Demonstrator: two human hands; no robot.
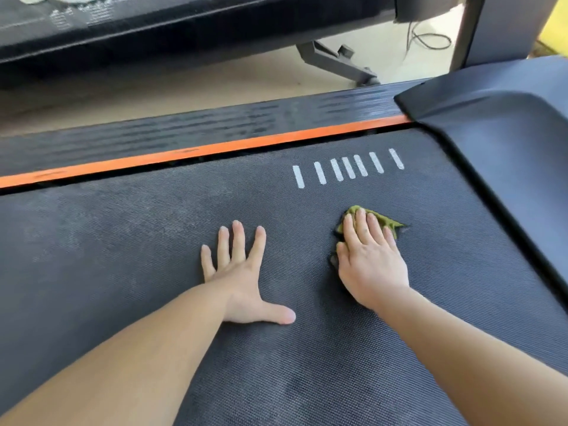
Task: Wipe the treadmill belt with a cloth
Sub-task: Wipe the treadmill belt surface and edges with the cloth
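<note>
Left hand (242,281) flat on the belt (123,256) — fingers straight and spread wide, thumb out to the side, palm down, holding nothing. Right hand (368,259) to its right and apart from it, pressed palm-down on the cloth (388,221); fingers straight and close together, not curled round it. Cloth green, crumpled, lying on the belt under the right palm and fingers, with an edge peeking out past the fingertips and to the right. Beyond the cloth, a row of seven white bars (349,169) printed on the belt, near but not touching. Belt dark and finely textured, with paler dusty patches toward the left. Along its far edge an orange strip (199,152), then a ribbed black rail (153,133). At right, the smooth dark cover (507,133) — near the cloth, not touching it. Farther back, pale floor (184,84), a grey foot (338,63), a looped cable (430,40) and another dark machine (153,26).
</note>
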